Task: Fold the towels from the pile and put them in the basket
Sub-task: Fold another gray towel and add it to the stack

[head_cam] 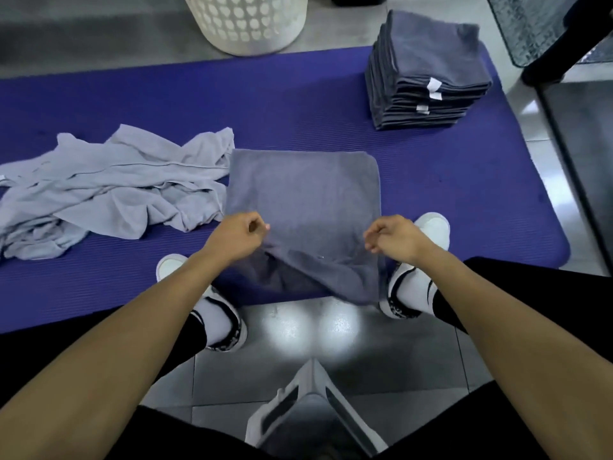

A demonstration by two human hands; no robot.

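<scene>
Both hands, left hand (237, 235) and right hand (394, 239), pinch the near corners of the grey towel (303, 194) at frame centre, lifting that edge, likely to fold it away; the basket (247, 23) waits top centre.

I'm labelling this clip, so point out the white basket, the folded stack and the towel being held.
white basket (245, 28): head view, on its perforated wall.
folded stack (428, 54): head view, on the top towel.
held towel (303, 190): head view, on its flat middle.

One basket (247, 24), two hands (237, 235).
</scene>
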